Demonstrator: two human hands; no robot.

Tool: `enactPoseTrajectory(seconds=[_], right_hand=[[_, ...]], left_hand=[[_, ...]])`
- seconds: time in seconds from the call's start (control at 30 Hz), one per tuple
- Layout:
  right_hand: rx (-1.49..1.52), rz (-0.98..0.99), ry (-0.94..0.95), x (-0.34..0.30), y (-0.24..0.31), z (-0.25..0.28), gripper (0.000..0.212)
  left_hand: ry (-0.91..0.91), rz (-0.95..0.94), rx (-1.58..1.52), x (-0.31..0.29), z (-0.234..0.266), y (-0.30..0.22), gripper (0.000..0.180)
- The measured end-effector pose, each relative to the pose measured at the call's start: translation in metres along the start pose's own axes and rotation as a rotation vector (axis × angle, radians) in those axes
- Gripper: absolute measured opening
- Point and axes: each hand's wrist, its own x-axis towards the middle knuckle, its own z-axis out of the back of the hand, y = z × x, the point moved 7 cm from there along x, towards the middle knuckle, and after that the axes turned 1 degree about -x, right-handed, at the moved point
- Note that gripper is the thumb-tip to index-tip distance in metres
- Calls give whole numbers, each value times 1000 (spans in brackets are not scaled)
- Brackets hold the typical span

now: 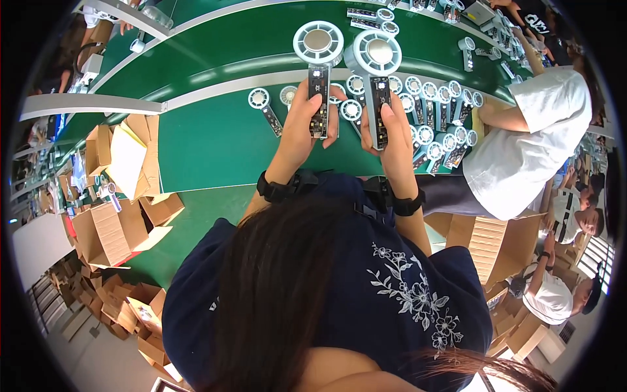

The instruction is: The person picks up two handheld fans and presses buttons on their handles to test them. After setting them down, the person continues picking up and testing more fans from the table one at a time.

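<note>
Full grip on both sides!

The left hand [304, 124] clamps one fan [319, 95], the right hand [396, 134] clamps a second fan [381, 95], hands well apart, both fans upright above the green table [209, 137]. Room to move lies left, toward the cardboard box [108, 232] past that edge. Tight on the right: the fan rows [429, 112] crowd toward a co-worker's white shirt [503, 163]. A pale rail [228, 89] bounds the far side.

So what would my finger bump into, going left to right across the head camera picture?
Open brown cardboard box, leftmost white round-headed gadget on the green table, similar gadget in the left hand, another gadget in the right hand, co-worker's white short sleeve.
</note>
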Motion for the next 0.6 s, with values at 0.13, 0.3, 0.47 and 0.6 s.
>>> enactPoseTrajectory(seconds=[0.13,0.3,0.47,0.6], right_hand=[[-13,33,-72,-6,0,2,28],[2,73,-58,-7,-4,13,34],[-99,159,-208,-9,-14,34,38],[65,71,-150,-7,-23,38,36]], left_hand=[[0,16,-30,-2,-3,3,30],[2,36,-19,3,-6,7,30],[-52,163,210,7,-7,16,31],[-211,203,268,6,10,39,32]])
